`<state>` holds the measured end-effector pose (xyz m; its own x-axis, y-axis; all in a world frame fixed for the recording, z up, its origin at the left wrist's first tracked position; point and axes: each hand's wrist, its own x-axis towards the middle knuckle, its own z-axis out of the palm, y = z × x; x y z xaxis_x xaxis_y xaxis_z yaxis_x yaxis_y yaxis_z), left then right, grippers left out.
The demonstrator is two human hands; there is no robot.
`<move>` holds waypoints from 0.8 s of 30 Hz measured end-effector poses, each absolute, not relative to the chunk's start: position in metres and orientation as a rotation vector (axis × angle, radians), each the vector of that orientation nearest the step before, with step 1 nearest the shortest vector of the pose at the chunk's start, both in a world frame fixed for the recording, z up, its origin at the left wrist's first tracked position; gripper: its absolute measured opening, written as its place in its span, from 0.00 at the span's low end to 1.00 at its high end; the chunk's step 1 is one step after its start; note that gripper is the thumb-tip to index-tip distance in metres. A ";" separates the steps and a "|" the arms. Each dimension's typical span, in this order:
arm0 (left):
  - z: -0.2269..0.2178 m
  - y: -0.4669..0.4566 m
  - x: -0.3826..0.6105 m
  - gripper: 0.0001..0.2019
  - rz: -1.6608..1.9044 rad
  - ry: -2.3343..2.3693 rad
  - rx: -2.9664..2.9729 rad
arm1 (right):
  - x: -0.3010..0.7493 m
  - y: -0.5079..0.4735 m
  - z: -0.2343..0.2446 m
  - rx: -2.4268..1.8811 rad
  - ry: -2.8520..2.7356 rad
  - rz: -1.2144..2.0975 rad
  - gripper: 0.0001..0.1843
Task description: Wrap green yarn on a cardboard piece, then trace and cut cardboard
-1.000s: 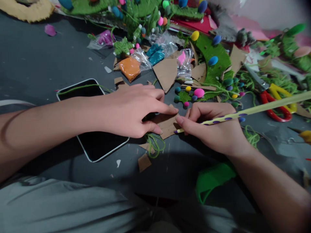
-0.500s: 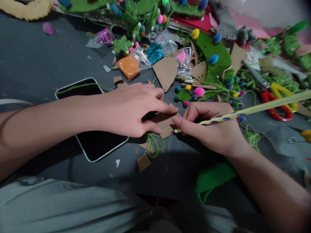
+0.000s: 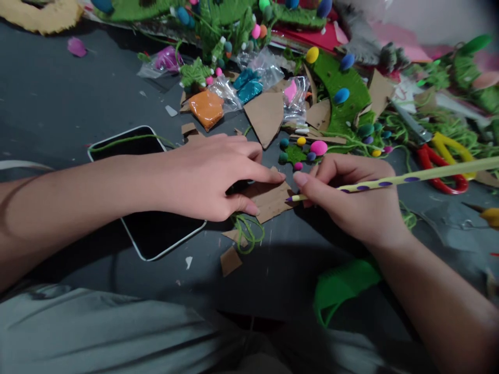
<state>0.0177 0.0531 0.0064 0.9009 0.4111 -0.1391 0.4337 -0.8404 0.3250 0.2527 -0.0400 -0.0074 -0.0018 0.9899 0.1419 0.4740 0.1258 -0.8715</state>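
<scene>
Pressing the cardboard piece (image 3: 273, 200) onto the surface (image 3: 58, 104), the left hand (image 3: 210, 174) lies flat, fingers extended, gripping nothing; just right of it the right hand (image 3: 354, 202) is closed around the pencil (image 3: 390, 183), which runs rightward, tip at the cardboard's right edge

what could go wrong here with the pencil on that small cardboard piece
1. The cardboard piece is small and pinned only by the fingertips of the left hand, so it may slip under the pencil held in the right hand.
2. The pencil tip sits close to the left index finger and could jab it.
3. The left wrist passes over the phone, which might get pushed or scratched.
</scene>
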 end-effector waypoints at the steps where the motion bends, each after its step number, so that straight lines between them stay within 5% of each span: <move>1: 0.007 0.053 0.018 0.28 -0.089 0.623 2.709 | 0.254 -0.040 -0.008 -1.472 -1.578 0.797 0.22; 14: 0.015 0.054 0.011 0.23 0.085 0.629 2.624 | 0.259 -0.035 -0.009 -1.499 -1.513 0.795 0.23; 18: 0.011 0.047 0.018 0.30 0.117 0.767 2.761 | 0.261 -0.036 -0.008 -1.513 -1.527 0.773 0.24; 24: 0.007 0.053 0.013 0.20 0.088 0.649 2.797 | 0.261 -0.037 -0.007 -1.511 -1.539 0.790 0.24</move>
